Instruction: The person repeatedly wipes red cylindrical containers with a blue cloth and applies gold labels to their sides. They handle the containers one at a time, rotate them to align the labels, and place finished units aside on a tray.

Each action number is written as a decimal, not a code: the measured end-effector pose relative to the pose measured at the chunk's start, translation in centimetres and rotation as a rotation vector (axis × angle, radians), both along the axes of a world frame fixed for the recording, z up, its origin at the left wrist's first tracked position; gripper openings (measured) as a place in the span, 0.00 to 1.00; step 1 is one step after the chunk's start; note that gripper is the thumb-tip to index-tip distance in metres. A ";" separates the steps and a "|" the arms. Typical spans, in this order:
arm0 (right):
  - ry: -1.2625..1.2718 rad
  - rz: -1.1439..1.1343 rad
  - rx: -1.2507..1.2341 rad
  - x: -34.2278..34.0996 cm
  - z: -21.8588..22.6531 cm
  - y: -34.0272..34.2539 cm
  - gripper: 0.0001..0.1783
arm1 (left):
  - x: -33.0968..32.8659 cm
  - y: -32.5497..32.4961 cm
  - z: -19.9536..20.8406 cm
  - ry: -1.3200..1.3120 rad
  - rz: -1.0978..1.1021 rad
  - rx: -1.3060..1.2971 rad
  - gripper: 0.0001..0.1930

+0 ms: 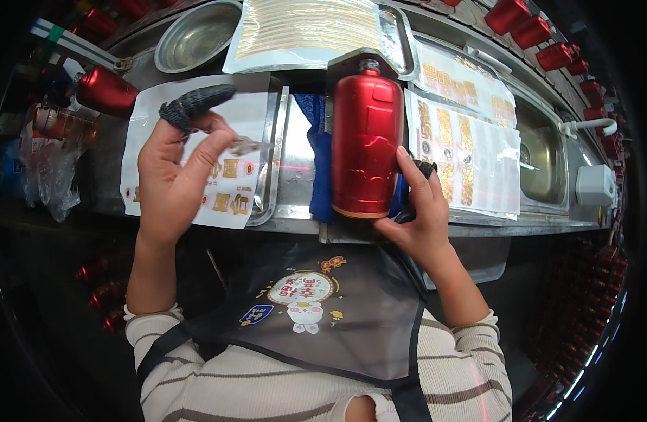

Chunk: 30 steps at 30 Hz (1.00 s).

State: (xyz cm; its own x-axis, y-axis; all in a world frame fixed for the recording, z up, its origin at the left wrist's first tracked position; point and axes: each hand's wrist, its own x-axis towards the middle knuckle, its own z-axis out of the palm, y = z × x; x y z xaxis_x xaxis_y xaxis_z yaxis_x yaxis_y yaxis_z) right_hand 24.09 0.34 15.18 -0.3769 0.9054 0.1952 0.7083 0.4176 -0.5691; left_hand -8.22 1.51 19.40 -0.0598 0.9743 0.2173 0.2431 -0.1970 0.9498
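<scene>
A shiny red metallic bottle (366, 148) with raised panels stands near the middle, its narrow neck away from me and a gold rim at its base. My right hand (422, 204) grips its lower right side, thumb by the base; dark finger covers show on some fingers. To the left, my left hand (186, 155) is pinched on a small, thin, greyish translucent piece (245, 146), too blurred to name. A black cover wraps its raised index finger. Below that hand lies a white sheet (144, 112) with gold decals, on a metal tray (274, 179).
A metal bowl (197, 39) and a sheet of gold strips (306, 32) sit at the back. Right of the bottle are more gold decal sheets (478, 151), then a sink (548, 158) with a white tap (591, 126). Another red bottle (105, 91) lies at the left; a blue cloth (320, 169) is beside the held bottle.
</scene>
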 end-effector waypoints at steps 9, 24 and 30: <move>0.101 0.028 -0.147 -0.2 2.5 1.0 0.49 | 9.2 4.7 1.0 -0.380 -0.185 -0.118 0.11; 0.779 -0.235 -0.537 -3.0 -0.5 4.1 0.35 | 10.0 7.9 -2.4 -0.316 -0.175 -0.111 0.09; 0.790 -0.216 -0.614 -3.0 0.6 3.7 0.37 | 10.4 8.1 -2.6 -0.346 -0.150 -0.104 0.07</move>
